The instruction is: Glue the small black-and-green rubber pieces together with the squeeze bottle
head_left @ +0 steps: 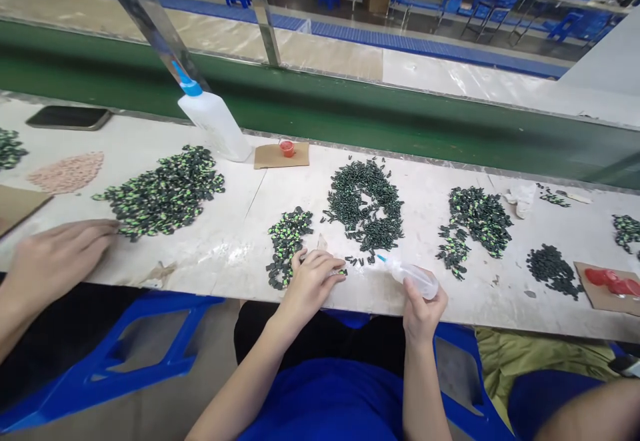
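While near the table edge: left hand pinching small piece, right hand gripping squeeze bottle.

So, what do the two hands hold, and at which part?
The right hand grips a small squeeze bottle around its body. The left hand pinches a small green part at the fingertips.

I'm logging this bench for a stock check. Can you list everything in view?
Squeeze bottle: one, clear, blue tip, in right hand.
Parts piles: several, dark green and green-black, across worktable.
Pink pile: one, far left.
Big bottle: one, white, blue nozzle, at back edge.
Red cup: one, on cardboard.
Tray: one, dark, back left.
Co-worker's hand: one, left.
Left hand: on small parts at front edge.
Right hand: grips squeeze bottle.
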The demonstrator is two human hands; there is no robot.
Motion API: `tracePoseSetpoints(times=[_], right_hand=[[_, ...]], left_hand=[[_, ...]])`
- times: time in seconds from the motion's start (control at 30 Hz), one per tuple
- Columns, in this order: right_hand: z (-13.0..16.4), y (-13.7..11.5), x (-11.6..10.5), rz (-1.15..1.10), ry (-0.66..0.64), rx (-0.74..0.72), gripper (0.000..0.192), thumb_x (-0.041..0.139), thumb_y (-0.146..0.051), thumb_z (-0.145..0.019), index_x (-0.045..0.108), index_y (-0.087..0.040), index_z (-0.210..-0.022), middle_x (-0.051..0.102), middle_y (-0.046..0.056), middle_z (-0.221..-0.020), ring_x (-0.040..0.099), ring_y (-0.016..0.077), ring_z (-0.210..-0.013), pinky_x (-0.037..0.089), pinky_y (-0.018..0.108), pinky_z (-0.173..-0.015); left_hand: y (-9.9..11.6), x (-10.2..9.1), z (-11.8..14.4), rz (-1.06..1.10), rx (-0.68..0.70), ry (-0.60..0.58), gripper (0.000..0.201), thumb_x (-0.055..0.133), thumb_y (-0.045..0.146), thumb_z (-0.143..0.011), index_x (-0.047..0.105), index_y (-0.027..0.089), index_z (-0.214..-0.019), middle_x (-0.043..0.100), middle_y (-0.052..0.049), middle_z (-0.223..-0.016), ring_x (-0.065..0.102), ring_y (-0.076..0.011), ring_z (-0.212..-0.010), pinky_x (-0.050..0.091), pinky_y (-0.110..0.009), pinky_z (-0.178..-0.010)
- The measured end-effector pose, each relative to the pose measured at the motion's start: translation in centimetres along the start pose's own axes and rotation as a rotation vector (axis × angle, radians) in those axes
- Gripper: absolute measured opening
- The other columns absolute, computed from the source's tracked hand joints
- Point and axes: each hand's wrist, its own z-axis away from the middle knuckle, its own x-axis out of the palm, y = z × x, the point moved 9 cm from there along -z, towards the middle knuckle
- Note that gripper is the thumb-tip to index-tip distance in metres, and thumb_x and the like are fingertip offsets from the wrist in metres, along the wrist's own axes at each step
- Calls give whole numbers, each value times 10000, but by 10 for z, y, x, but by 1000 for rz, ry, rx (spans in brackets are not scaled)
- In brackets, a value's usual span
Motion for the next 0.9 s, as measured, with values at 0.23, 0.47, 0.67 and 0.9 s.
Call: tracePoseSetpoints(times=[0.23, 0.47, 0.67, 0.9], right_hand=[[14, -14, 29, 249, -102, -76, 271, 688, -408, -732, 620, -169, -622, 583, -10, -518, 516, 125, -460, 417, 235, -451], [17, -26, 42, 386, -176, -190, 318, 662, -402, -769, 574, -168, -572, 499, -38, -476, 430, 88, -421, 368, 216, -423], [18, -18, 41, 396, -189, -180, 344, 659, -399, -781, 549, -165, -554, 456, -44, -490, 407, 82, -439, 349, 217, -435], [16, -22, 40, 378, -148, -147, 373, 650, -421, -779, 524, -171, -532, 411, -56, -457, 378, 75, -416, 325, 210, -409]], left_hand=[[-8, 0, 0, 59, -65, 32, 163, 647, 149, -805, 636, 234, -943, 749, -7, -846, 651, -206, -913, 281, -501, -993], [-9, -2, 0, 65, -76, 75, 145, 678, 161, -787, 645, 238, -905, 758, -6, -801, 664, -210, -878, 295, -507, -983], [-9, -3, 1, 63, -70, 100, 108, 671, 173, -793, 653, 242, -875, 760, -13, -796, 662, -214, -872, 299, -505, -983], [-9, -4, 0, 85, -81, 81, 103, 676, 181, -790, 650, 243, -868, 759, -6, -790, 660, -213, -863, 291, -506, -979]])
